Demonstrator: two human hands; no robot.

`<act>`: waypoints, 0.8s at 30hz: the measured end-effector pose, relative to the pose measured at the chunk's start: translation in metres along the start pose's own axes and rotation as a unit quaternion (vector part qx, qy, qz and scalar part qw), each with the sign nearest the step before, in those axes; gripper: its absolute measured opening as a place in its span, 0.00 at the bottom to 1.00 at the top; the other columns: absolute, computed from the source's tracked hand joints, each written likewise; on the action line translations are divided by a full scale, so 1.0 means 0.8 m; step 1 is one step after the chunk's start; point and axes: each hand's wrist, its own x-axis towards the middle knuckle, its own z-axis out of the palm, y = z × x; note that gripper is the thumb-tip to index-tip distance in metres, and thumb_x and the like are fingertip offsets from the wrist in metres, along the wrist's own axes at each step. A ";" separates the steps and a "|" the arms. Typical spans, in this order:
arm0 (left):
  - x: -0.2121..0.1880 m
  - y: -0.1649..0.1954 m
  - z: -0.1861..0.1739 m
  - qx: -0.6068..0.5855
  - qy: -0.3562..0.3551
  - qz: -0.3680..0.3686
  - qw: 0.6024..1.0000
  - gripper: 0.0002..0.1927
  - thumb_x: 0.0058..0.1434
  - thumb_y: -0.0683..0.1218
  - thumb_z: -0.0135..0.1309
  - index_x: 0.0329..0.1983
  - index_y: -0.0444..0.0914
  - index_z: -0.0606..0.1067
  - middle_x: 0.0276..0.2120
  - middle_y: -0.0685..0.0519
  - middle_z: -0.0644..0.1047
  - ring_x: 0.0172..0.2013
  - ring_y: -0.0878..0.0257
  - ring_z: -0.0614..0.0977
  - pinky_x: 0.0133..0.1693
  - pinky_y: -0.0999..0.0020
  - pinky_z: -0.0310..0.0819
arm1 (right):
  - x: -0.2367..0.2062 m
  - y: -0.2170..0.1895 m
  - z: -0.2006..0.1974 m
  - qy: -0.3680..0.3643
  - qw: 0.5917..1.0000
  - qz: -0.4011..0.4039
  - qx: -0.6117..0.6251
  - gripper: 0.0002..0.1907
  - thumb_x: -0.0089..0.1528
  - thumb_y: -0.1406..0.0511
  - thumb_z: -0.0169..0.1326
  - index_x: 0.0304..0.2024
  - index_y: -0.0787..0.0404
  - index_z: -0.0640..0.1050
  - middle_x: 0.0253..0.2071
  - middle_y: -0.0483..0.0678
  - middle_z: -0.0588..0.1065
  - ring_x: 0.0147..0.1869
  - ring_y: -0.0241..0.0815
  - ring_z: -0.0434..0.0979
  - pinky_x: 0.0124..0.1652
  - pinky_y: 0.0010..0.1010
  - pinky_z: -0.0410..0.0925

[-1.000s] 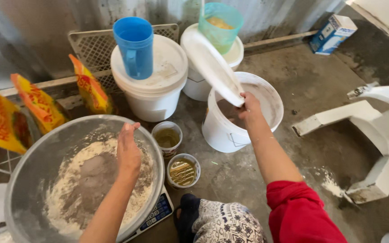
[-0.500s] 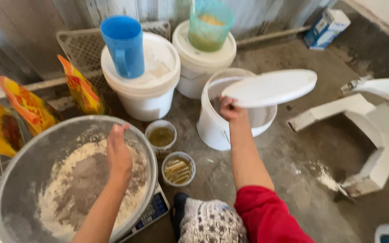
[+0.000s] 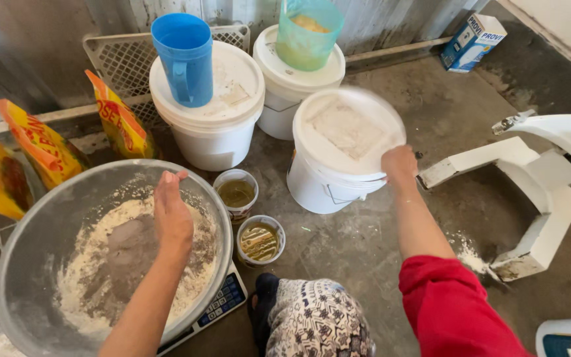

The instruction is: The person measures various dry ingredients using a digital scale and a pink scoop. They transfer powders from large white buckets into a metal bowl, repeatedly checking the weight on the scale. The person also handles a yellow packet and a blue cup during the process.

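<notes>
- Hovering flat and open-fingered, left hand [image 3: 172, 215] sits over the floury wide grey metal bowl [image 3: 47, 225] at the floor's near-left edge.
- White plastic bucket [image 3: 328, 178], mid-floor: closing seems underway.
- Right hand [image 3: 399, 164] grips its round white lid's [image 3: 348, 132] rim; pressing it down evenly looks due.

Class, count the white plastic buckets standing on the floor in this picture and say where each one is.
3. One bucket at the back left carries a blue jug; one behind carries a green container; the nearest has its lid under the right hand. None seem hidden.
</notes>
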 end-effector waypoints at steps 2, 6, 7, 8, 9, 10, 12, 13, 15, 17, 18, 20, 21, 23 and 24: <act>0.001 -0.003 -0.002 -0.014 0.006 -0.002 1.000 0.30 0.72 0.62 0.35 0.54 0.36 0.77 0.64 0.43 0.69 0.66 0.52 0.67 0.67 0.62 0.52 | 0.015 0.005 -0.002 -0.048 0.997 0.034 -0.051 0.20 0.64 0.66 0.44 0.49 0.78 0.76 0.39 0.69 0.83 0.35 0.59 0.86 0.39 0.43 0.76; 0.007 -0.006 -0.016 -0.008 0.020 0.048 0.999 0.30 0.74 0.61 0.37 0.53 0.34 0.78 0.67 0.42 0.66 0.70 0.50 0.62 0.68 0.60 0.49 | 0.041 0.016 0.008 0.015 0.983 -0.065 -0.169 0.20 0.62 0.64 0.48 0.51 0.70 0.80 0.54 0.65 0.77 0.59 0.62 0.77 0.54 0.49 0.71; 0.008 -0.006 -0.021 -0.010 0.024 0.046 0.999 0.30 0.74 0.61 0.37 0.53 0.34 0.78 0.67 0.42 0.66 0.70 0.50 0.61 0.68 0.59 0.48 | 0.045 0.020 0.010 -0.019 0.977 -0.061 -0.205 0.20 0.62 0.64 0.49 0.53 0.67 0.80 0.57 0.63 0.76 0.62 0.61 0.76 0.56 0.49 0.70; 0.009 -0.005 -0.026 -0.013 0.027 0.043 0.999 0.29 0.73 0.61 0.37 0.53 0.34 0.78 0.67 0.42 0.66 0.71 0.51 0.61 0.69 0.59 0.47 | 0.048 0.023 0.009 -0.053 0.967 -0.056 -0.242 0.21 0.62 0.63 0.49 0.55 0.64 0.79 0.59 0.61 0.75 0.65 0.60 0.74 0.58 0.49 0.69; 0.009 -0.004 -0.031 -0.016 0.030 0.039 0.999 0.29 0.73 0.61 0.37 0.53 0.34 0.77 0.68 0.42 0.66 0.71 0.51 0.60 0.69 0.59 0.47 | 0.050 0.028 0.009 -0.087 0.955 -0.050 -0.280 0.22 0.62 0.63 0.49 0.57 0.60 0.79 0.61 0.59 0.75 0.68 0.59 0.73 0.61 0.49 0.67; 0.008 -0.003 -0.037 -0.019 0.030 0.027 0.999 0.29 0.73 0.62 0.36 0.54 0.35 0.77 0.67 0.42 0.66 0.71 0.51 0.62 0.69 0.59 0.47 | 0.054 0.033 0.009 -0.067 0.961 -0.046 -0.263 0.22 0.63 0.62 0.48 0.58 0.61 0.78 0.63 0.60 0.73 0.68 0.60 0.72 0.62 0.48 0.67; 0.006 -0.002 -0.050 -0.024 0.029 0.001 0.999 0.29 0.73 0.62 0.36 0.55 0.36 0.76 0.67 0.43 0.68 0.70 0.51 0.64 0.70 0.60 0.48 | 0.061 0.045 0.005 -0.029 0.972 -0.037 -0.231 0.24 0.66 0.61 0.46 0.61 0.63 0.77 0.66 0.62 0.71 0.70 0.62 0.70 0.63 0.48 0.65; 0.005 -0.001 -0.057 -0.012 0.036 -0.004 0.999 0.29 0.73 0.62 0.35 0.56 0.37 0.76 0.68 0.44 0.67 0.70 0.51 0.64 0.70 0.60 0.48 | 0.062 0.049 0.003 -0.020 0.983 -0.031 -0.181 0.27 0.67 0.57 0.45 0.66 0.62 0.72 0.69 0.62 0.68 0.72 0.63 0.68 0.65 0.50 0.63; 0.001 -0.001 -0.067 0.014 0.046 -0.015 0.999 0.30 0.73 0.63 0.34 0.56 0.38 0.77 0.68 0.44 0.65 0.70 0.51 0.62 0.69 0.60 0.47 | 0.065 0.058 0.000 -0.004 0.997 -0.015 -0.082 0.35 0.71 0.50 0.41 0.74 0.62 0.63 0.75 0.63 0.62 0.75 0.65 0.64 0.68 0.55 0.60; 0.003 -0.003 -0.071 0.006 0.049 -0.012 0.999 0.30 0.73 0.62 0.34 0.56 0.37 0.77 0.69 0.44 0.64 0.70 0.51 0.61 0.69 0.60 0.46 | 0.066 0.063 0.006 -0.064 0.991 -0.017 -0.119 0.43 0.68 0.43 0.38 0.77 0.58 0.49 0.79 0.55 0.48 0.79 0.65 0.52 0.71 0.60 0.49; 0.004 -0.004 -0.074 0.003 0.052 -0.010 0.999 0.30 0.73 0.62 0.34 0.55 0.36 0.77 0.69 0.45 0.63 0.71 0.51 0.60 0.69 0.60 0.46 | 0.067 0.064 0.012 -0.094 0.986 -0.019 -0.137 0.47 0.67 0.39 0.37 0.79 0.55 0.42 0.81 0.51 0.41 0.80 0.64 0.47 0.72 0.62 0.43; 0.007 -0.009 -0.078 0.014 0.053 0.019 0.998 0.31 0.74 0.62 0.35 0.55 0.35 0.78 0.69 0.43 0.64 0.71 0.50 0.61 0.70 0.60 0.45 | 0.067 0.062 0.027 -0.105 0.987 -0.025 -0.118 0.51 0.65 0.37 0.38 0.78 0.55 0.39 0.82 0.50 0.38 0.82 0.61 0.42 0.72 0.62 0.40; 0.008 -0.012 -0.078 0.021 0.053 0.033 0.998 0.31 0.74 0.62 0.35 0.54 0.34 0.78 0.69 0.42 0.65 0.71 0.50 0.61 0.70 0.59 0.45 | 0.067 0.059 0.035 -0.111 0.987 -0.027 -0.109 0.53 0.63 0.36 0.38 0.78 0.56 0.38 0.82 0.50 0.37 0.83 0.59 0.40 0.72 0.62 0.38; 0.010 -0.017 -0.078 0.023 0.050 0.010 0.998 0.30 0.73 0.62 0.35 0.55 0.35 0.77 0.68 0.43 0.67 0.71 0.51 0.62 0.70 0.61 0.45 | 0.070 0.050 0.045 -0.091 0.979 -0.077 -0.166 0.54 0.64 0.35 0.39 0.77 0.61 0.39 0.80 0.56 0.34 0.82 0.58 0.31 0.70 0.61 0.32; 0.010 -0.019 -0.077 0.024 0.048 -0.002 0.999 0.30 0.73 0.62 0.35 0.55 0.35 0.77 0.67 0.44 0.69 0.71 0.51 0.63 0.70 0.61 0.46 | 0.072 0.043 0.048 -0.080 0.972 -0.101 -0.195 0.55 0.64 0.35 0.40 0.76 0.63 0.39 0.79 0.58 0.33 0.81 0.58 0.27 0.69 0.60 0.29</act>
